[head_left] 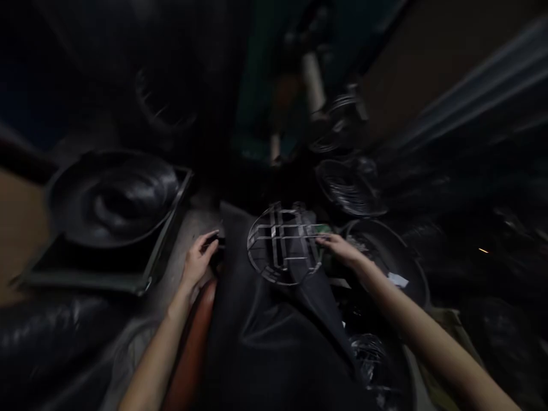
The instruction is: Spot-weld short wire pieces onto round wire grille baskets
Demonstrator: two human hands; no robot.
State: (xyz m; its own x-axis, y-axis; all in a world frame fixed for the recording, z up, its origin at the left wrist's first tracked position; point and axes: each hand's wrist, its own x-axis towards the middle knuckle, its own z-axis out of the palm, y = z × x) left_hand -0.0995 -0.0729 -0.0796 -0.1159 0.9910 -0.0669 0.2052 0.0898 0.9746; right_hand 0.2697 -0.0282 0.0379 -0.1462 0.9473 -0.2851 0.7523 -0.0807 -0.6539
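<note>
A round wire frame (277, 233) with crossing straight wires lies over dark cloth on my lap. At its right edge, the fingers of my right hand (340, 249) are pinched on one of its wires; blur hides the exact grip. Left of the frame and apart from it, my left hand (199, 261) has thumb and fingertips brought together beside the dark cloth (240, 251). Something thin and dark may be between those fingers, too dim to name.
A wide dark basin (64, 211) holding a wire coil (141, 191) stands on a low frame at left. At right are another dark basin (417, 268) with a white scrap (398, 279), and wire coils (346, 185) behind. A bundle of wire (368, 354) lies low right.
</note>
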